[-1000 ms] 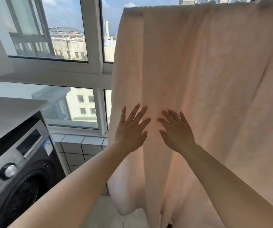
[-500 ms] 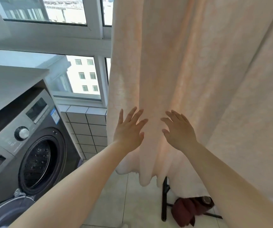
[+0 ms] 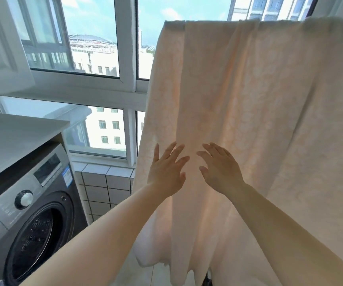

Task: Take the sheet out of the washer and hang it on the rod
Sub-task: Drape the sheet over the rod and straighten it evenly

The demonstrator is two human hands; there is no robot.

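I see the sheet (image 3: 238, 104) out of the washer and draped over the top of the rack, its upper edge folded across near the top of the view — the rod itself is hidden under the cloth. The pale peach fabric hangs in long folds down toward the floor, lit from behind by the window (image 3: 96, 38). My left hand (image 3: 166, 172) lies flat on the cloth with fingers spread, and my right hand (image 3: 221, 172) sits just beside it, fingers straight and fanned too — neither one pinches anything. The two hands are near each other with a narrow strip of sheet between them. The washer (image 3: 28, 207) stands at the lower left, its drum opening dark, under a white countertop (image 3: 11, 139).
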